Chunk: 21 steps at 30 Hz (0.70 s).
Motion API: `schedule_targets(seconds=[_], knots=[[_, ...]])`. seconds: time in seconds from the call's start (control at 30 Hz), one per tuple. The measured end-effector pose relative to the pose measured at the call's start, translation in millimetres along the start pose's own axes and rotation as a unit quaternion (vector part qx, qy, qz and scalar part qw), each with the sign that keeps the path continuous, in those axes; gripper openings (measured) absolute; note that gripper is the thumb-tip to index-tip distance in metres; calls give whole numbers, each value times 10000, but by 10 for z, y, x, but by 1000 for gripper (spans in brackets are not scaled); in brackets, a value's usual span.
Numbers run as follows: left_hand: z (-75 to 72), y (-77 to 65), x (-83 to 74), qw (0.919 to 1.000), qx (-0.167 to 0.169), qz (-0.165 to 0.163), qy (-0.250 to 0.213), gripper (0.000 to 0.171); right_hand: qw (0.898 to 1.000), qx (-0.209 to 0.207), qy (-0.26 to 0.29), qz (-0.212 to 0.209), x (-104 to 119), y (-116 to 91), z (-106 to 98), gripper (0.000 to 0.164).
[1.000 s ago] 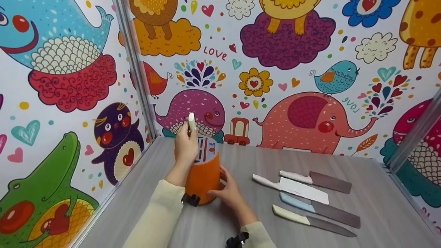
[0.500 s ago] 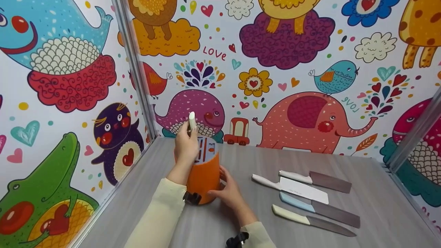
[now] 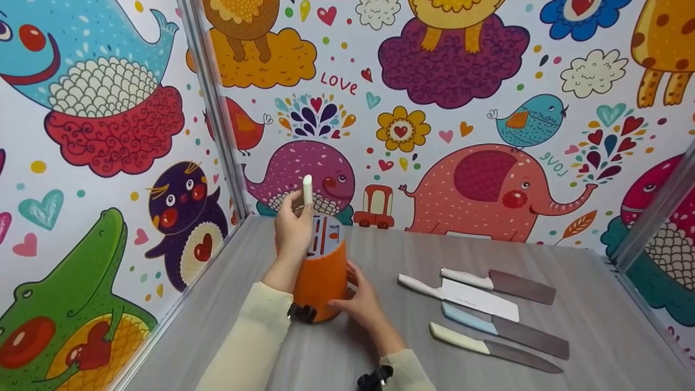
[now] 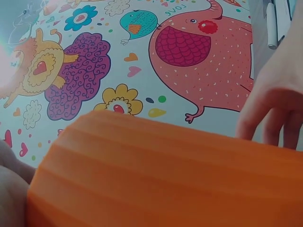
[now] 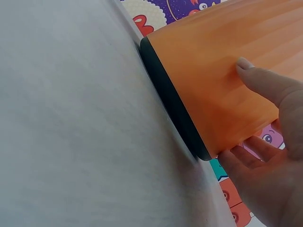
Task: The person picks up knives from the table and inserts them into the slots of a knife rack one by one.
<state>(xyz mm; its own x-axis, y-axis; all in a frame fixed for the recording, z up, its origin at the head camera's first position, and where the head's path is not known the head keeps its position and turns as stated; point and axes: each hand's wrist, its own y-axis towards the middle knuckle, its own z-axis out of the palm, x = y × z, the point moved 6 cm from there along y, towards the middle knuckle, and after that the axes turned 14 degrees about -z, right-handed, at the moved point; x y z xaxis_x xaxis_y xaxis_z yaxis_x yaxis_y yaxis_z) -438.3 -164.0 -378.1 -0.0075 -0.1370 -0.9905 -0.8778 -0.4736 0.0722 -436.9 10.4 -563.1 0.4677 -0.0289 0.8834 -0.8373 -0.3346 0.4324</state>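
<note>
An orange knife block [image 3: 321, 285] with a slotted grey top stands upright on the table. My left hand [image 3: 294, 231] is at its upper left edge and pinches the pale handle of a knife [image 3: 308, 190] that points up above the block; its blade is hidden. Low on the block's right side, my right hand [image 3: 361, 298] grips the orange wall. In the right wrist view, the right thumb [image 5: 265, 82] lies along the wall near the dark base [image 5: 173, 101], with the other fingers around the far side. The block fills the lower part of the left wrist view.
On the table [image 3: 380, 250] to the right lie a white cleaver [image 3: 478, 300], a blue-handled knife [image 3: 505, 330], a yellow-handled knife [image 3: 494, 347] and a white-handled dark-bladed knife [image 3: 499, 283]. Printed panels [image 3: 402, 81] wall in the table at the back and sides.
The pale handle has shifted slightly right and stands a little more upright, with the left fingers shifting around it. My right hand and the block have stayed in place.
</note>
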Motion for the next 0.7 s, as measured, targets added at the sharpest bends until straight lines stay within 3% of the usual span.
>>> schedule_targets(seconds=[0.1, 0.2, 0.3, 0.43, 0.57, 0.63, 0.7], knots=[[-3, 6, 2, 9997, -40, -25, -219, 37, 10000, 0, -4, 0, 7, 5, 1, 101], [-44, -20, 8, 9980, -289, 138, -546, 35, 10000, -4, 30, 58, 2, 2, 4, 101], [-114, -107, 4, 9937, -630, 606, -696, 36, 10000, -5, 66, 69, -6, 0, 17, 101], [-221, -325, 66, 9788, -1221, 1618, -285, 43, 9999, 10, 98, 36, -15, -9, 33, 100], [-282, -532, 286, 9509, -1725, 2557, 241, 72, 10000, -46, 54, 22, -13, -9, 23, 99], [-292, -574, 452, 9477, -1653, 2710, 319, 93, 10000, -76, 1, 50, -12, -5, 13, 98], [-299, -567, 628, 9549, -1422, 2589, 315, 111, 9999, -88, -51, 65, -13, 2, 6, 97]])
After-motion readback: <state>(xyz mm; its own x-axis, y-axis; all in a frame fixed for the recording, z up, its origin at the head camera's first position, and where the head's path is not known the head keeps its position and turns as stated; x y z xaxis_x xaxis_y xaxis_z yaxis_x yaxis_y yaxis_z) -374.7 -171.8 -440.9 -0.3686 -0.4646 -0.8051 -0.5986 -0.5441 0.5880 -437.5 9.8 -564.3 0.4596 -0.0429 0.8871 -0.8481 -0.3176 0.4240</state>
